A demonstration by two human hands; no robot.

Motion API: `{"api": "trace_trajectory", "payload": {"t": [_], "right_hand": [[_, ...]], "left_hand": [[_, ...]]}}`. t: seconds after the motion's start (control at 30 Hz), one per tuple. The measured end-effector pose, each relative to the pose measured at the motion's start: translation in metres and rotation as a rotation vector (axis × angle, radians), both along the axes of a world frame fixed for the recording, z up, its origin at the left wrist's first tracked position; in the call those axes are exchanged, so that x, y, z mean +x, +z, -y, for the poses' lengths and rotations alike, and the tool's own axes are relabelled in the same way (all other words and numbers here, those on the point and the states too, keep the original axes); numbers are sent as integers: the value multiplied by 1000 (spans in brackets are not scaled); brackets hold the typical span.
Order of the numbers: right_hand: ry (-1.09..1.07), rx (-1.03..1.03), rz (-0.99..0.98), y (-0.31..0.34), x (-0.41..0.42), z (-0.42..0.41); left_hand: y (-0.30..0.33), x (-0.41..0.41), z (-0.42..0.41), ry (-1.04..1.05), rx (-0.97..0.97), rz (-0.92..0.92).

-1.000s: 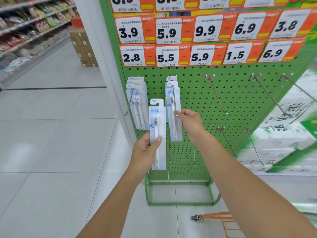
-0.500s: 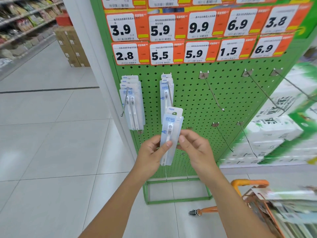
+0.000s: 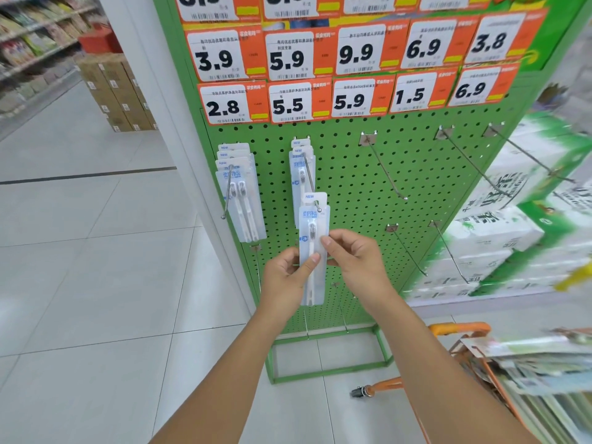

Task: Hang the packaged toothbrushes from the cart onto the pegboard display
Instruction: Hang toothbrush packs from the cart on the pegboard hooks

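I'm seeing orange price tags [image 3: 221, 59] up top, stacked cardboard boxes [image 3: 118, 91] down the aisle, green-white cartons [image 3: 499, 225] right.

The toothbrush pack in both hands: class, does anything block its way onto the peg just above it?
Nothing visible does. The toothbrush pack sits with its hang tab right at the bare tip of the peg, ahead of the hung packs.

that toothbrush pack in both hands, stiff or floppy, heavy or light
Probably fairly stiff: the toothbrush pack stays flat and straight though the left hand and right hand hold only its middle. Likely light, since fingertip pinches carry it. The clear plastic looks smooth, so possibly slippery.
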State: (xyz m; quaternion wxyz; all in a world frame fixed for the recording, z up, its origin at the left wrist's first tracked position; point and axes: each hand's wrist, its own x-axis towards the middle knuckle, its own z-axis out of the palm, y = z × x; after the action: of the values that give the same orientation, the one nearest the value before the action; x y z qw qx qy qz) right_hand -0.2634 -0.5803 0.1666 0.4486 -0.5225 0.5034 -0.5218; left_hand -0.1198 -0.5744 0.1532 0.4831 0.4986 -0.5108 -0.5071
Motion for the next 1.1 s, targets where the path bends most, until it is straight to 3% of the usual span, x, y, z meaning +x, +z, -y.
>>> {"api": "trace_trajectory", "payload": {"t": [0.27, 0.5, 0.67, 0.87, 1.0, 1.1], "right_hand": [[-185, 16, -170, 17, 13, 77], [-281, 91, -220, 23, 15, 115], [-347, 127, -209, 11, 1, 61], [-247, 300, -249, -50, -56, -82], [-373, 409, -325, -76, -108, -168], [-468, 414, -415, -78, -158, -217]], "left_hand": [[18, 0, 66, 222, -55, 304], [33, -3, 92, 202, 14, 326], [6, 0, 59, 187, 43, 284], [-48, -55, -17, -187, 164, 219], [-71, -119, -78, -487, 290, 189], [-75, -167, -118, -651, 279, 233]]}}
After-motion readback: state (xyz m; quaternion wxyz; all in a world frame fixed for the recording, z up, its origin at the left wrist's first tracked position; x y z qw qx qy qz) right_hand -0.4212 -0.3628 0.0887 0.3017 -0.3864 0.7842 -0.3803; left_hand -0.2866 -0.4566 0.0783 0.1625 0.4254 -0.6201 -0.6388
